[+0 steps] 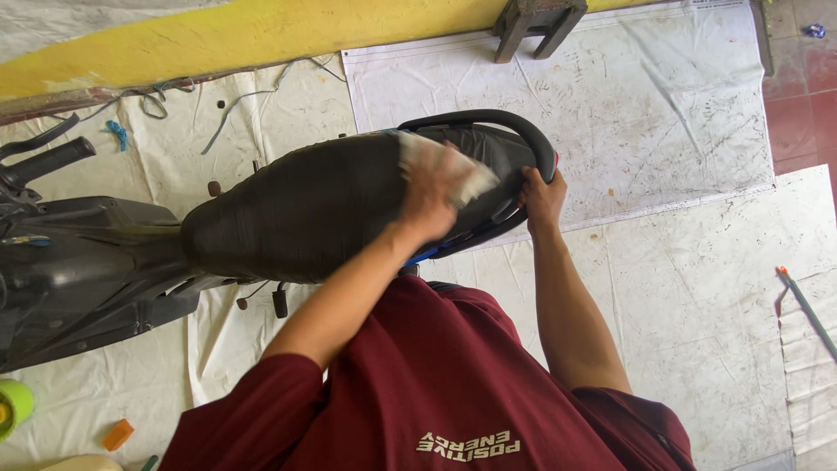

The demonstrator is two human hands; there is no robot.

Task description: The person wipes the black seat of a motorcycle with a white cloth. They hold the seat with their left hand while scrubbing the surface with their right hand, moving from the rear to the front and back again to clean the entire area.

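Observation:
A black scooter (pixel 105 253) lies across the view, its long black seat (pixel 305 205) in the middle. My left hand (pixel 432 192) presses a whitish cloth (pixel 453 170) onto the rear of the seat. Fingers of my right hand (pixel 542 196) are wrapped around the black rear grab rail (pixel 523 131), just right of the cloth. My dark red shirt fills the bottom of the view.
White sheets (pixel 663 131) cover the floor under the scooter. A yellow wall base (pixel 244 35) and wooden stool legs (pixel 536 26) are at the top. A thin green tool (pixel 806 310) lies at the right. An orange piece (pixel 118 433) and a green roll (pixel 13 406) lie lower left.

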